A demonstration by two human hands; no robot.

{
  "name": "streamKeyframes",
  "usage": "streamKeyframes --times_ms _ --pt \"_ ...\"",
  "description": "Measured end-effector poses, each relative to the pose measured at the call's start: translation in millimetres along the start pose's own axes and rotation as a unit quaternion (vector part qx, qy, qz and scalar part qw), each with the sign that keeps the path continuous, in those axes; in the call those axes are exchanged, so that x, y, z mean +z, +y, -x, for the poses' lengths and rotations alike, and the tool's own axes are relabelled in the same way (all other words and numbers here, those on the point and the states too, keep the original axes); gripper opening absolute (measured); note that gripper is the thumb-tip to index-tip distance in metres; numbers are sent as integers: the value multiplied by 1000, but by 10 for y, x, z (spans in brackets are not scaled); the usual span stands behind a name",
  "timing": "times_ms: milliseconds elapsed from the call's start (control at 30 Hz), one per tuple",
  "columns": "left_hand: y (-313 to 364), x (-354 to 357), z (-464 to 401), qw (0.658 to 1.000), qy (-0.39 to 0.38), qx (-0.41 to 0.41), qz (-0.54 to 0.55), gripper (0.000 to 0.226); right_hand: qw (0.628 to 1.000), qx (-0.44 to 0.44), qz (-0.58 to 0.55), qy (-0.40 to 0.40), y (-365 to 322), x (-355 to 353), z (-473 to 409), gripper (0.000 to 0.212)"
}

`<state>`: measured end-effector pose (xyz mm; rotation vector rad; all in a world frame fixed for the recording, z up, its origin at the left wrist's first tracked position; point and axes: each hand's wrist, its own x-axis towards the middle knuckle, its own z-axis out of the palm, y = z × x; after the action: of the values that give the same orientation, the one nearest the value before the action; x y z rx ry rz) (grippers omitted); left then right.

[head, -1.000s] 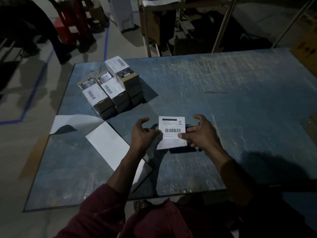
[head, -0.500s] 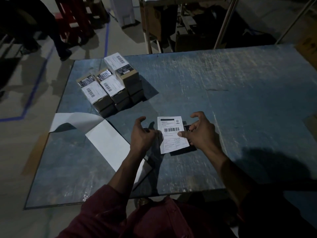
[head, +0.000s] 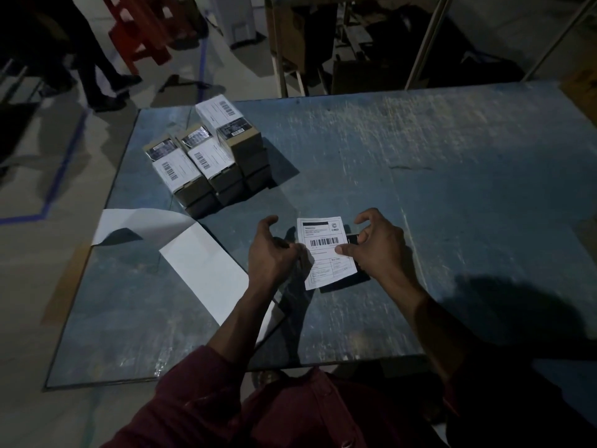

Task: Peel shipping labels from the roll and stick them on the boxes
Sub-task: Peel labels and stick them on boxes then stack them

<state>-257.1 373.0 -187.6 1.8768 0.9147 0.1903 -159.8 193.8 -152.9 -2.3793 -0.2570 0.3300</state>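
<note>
A white shipping label (head: 326, 250) with a barcode lies over a dark box (head: 347, 279) near the middle of the blue table (head: 452, 195). My left hand (head: 274, 253) pinches the label's left edge. My right hand (head: 376, 247) pinches its right edge, with the thumb on the printed face. Most of the dark box is hidden under the label and my right hand. A white strip of backing paper (head: 206, 273) runs from the table's left edge towards me.
A stack of labelled boxes (head: 206, 156) stands at the table's back left. A person's legs (head: 90, 66) and a red stool (head: 139, 30) are on the floor beyond. A metal rack (head: 426, 40) stands behind the table.
The label has come down from held flat above the table onto the dark box and tilted slightly. Both hands stayed on its edges.
</note>
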Motion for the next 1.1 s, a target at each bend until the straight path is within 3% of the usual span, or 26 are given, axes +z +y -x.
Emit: streamKeyframes --times_ms 567,633,733,867,1000,1100 --pt "3 -105 20 999 18 -1 -49 61 1000 6 1 6 143 -14 -2 58" --pt "-37 -129 -5 999 20 -30 -26 48 999 23 -8 28 204 -51 -34 55" --pt "-26 -142 -54 997 -15 -69 12 52 998 45 -1 43 301 -92 -151 49" --pt "62 -63 -33 991 -104 -76 25 42 994 87 -22 -65 325 -53 -256 62" --pt "167 -17 -3 985 -78 -85 128 50 987 99 -122 -37 282 -77 -243 32" --pt "332 -74 -54 973 -78 -94 197 54 985 53 -167 -10 202 -173 -215 29"
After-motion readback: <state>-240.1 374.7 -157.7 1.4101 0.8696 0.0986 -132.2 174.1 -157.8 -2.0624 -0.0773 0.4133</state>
